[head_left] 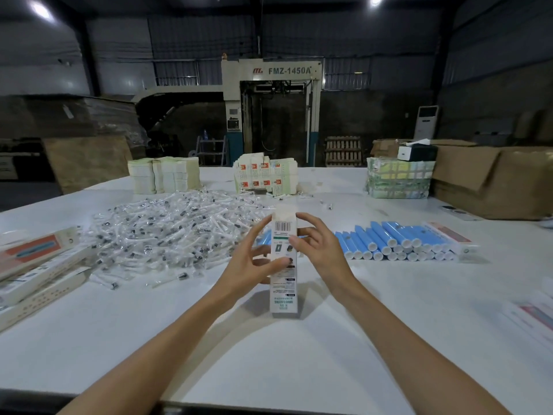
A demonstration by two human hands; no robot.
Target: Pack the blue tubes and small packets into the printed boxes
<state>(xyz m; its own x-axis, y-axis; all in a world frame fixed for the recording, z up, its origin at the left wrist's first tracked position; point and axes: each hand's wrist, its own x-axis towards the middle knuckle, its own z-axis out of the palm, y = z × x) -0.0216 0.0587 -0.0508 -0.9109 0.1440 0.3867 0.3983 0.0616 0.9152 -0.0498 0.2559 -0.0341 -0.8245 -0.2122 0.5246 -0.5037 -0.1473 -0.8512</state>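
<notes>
A tall white printed box (283, 283) stands upright on the white table (299, 354) in the middle, its top flap raised. My left hand (254, 262) holds its left side, thumb on the front face. My right hand (317, 247) holds its right side near the top, fingers curled round the edge. A row of blue tubes (395, 241) with white caps lies to the right. A big heap of small clear packets (167, 232) lies to the left. What is inside the box is hidden.
Several long printed boxes (39, 274) lie at the left edge, and more at the right edge (535, 316). Stacks of flat box blanks (164, 175) (266, 175) and a wrapped bundle (398, 178) stand at the back. A brown carton (493, 181) sits back right.
</notes>
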